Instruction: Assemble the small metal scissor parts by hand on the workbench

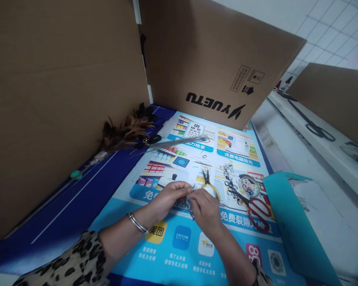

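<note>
My left hand [171, 195] and my right hand [207, 210] meet above the printed sheet, fingers pinched together. Between them is a small silvery wire piece [189, 209], which dangles below the fingertips; its fine detail is too small to make out. Both hands are closed on it. Just beyond my right hand lie pliers with yellow handles [207, 179], jaws parted and pointing away. To the right are scissors with red handles [259, 216], beside a scatter of small dark wire loops [231, 186] and a round picture disc [249, 185].
A bundle of thin straight wires [179, 142] lies beyond the hands. Brown feathers on a stick [125, 131] lean at the left cardboard wall [62, 79]. Another cardboard panel [214, 59] stands behind. A teal folder [295, 222] is at right; black scissors [312, 124] lie on a ledge.
</note>
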Demonstrator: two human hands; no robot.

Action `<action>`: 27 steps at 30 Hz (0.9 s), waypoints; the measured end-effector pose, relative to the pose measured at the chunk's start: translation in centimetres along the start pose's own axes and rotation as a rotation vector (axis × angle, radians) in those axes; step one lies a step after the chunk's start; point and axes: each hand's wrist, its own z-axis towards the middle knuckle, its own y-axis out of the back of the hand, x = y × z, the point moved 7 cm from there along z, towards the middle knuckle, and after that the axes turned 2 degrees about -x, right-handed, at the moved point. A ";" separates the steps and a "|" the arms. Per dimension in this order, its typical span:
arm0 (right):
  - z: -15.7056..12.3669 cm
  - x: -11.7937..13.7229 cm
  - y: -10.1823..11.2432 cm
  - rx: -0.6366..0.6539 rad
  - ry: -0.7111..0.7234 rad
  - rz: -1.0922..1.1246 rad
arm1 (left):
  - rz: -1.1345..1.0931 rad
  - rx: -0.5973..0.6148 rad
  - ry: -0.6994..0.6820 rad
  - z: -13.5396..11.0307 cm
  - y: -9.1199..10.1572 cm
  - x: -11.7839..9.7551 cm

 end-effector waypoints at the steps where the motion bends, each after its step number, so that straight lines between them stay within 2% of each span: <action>1: 0.0 0.0 0.2 -0.014 0.008 0.002 | 0.030 0.005 -0.005 0.0 0.0 -0.1; 6: 0.4 -0.2 1.3 -0.075 -0.067 0.089 | 0.120 0.019 -0.015 -0.1 0.0 -0.1; 14: 0.4 -0.7 2.0 -0.092 -0.243 0.246 | 0.104 0.072 0.016 -0.2 -0.7 -0.1; 20: 0.4 -1.7 1.8 -0.106 -0.387 0.282 | 0.001 -0.005 0.012 -0.1 -0.2 -0.1; 27: 0.0 -2.1 1.2 -0.097 -0.413 0.261 | -0.017 0.066 -0.032 -0.6 -1.2 -0.9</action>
